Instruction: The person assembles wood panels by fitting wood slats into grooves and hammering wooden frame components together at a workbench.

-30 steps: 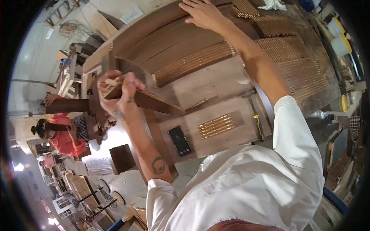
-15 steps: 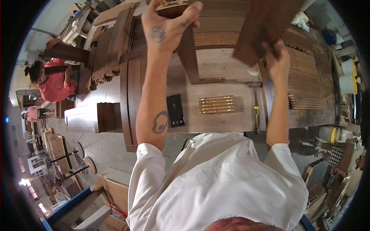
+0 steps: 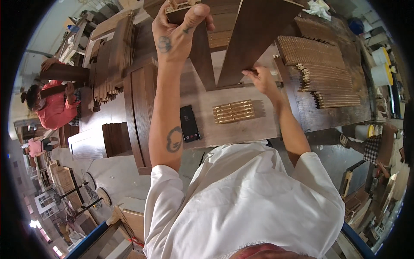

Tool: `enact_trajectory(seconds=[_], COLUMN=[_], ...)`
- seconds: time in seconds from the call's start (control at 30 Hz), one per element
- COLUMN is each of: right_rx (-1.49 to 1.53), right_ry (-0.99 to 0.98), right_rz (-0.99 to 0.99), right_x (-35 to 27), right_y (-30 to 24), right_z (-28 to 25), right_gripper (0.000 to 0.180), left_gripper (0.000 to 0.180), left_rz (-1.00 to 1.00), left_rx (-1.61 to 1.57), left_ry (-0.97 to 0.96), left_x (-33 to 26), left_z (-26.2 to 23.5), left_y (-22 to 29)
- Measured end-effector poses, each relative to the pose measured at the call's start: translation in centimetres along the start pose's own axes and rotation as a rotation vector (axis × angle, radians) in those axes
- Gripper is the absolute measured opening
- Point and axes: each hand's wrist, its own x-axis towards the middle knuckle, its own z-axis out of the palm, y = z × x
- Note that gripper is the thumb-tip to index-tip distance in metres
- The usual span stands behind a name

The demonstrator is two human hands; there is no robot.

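My left hand (image 3: 181,26) is closed around the top of a dark brown wooden board (image 3: 202,60), with pale pegs at its upper end. This board stands on edge on the table, its lower end near the middle. In my right hand (image 3: 261,80), a second, wider dark brown board (image 3: 254,41) is pinched by its edge near the lower end. It leans up and away, and the two boards form a V. Nearer to me lie a bundle of brown-and-gold strips (image 3: 233,111) and a black phone (image 3: 189,123).
Slats with pale ends (image 3: 332,86) are stacked on the table's right side. More dark boards (image 3: 114,56) lie at the left, beside a long panel (image 3: 138,116). A person in a pink top (image 3: 58,108) holds boards at the far left. A white cloth (image 3: 318,9) lies at the far right.
The right-hand board has swung left and down beside the board in my left hand, and my right hand has moved left and lower. The left hand keeps its hold. My right forearm now covers the hammer.
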Motion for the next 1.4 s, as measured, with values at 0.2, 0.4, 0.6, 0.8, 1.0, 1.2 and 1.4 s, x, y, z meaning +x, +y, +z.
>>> enact_trajectory(seconds=[0.2, 0.4, 0.6, 0.8, 1.0, 1.2, 1.4], right_rx=[0.129, -0.039, -0.111, -0.206, 0.167, 0.288, 0.267], right_ry=[0.061, -0.03, -0.019, -0.134, 0.062, 0.272, 0.433], right_rz=[-0.048, -0.053, -0.166, -0.194, -0.39, -0.528, -0.568], right_x=[0.6, 0.5, 0.2, 0.0, 1.1, 4.8, 4.2], right_y=[0.4, 1.1, -3.1, -3.8, -13.6, -23.0, -23.6], right_z=[0.9, 0.7, 1.5, 0.4, -3.3, -4.1, -3.5], right_gripper=[0.026, 0.033, 0.018, 0.026, 0.025, 0.033, 0.014], left_gripper=[0.038, 0.039, 0.033, 0.036, 0.035, 0.04, 0.048], left_rz=[0.038, 0.009, 0.028, -0.078, -0.152, -0.105, -0.093], left_rx=[0.062, 0.022, 0.086, 0.212, 0.116, 0.17, 0.161], left_ry=[-0.012, -0.01, 0.082, 0.07, 0.107, 0.1, 0.107], left_x=[-0.2, -0.4, -1.2, -1.1, -1.3, -1.6, -2.1], left_z=[0.4, 0.4, -0.7, 0.2, 0.7, 0.6, 0.8], left_y=[0.7, 0.7, 1.2, 2.1, 2.4, 2.6, 1.7])
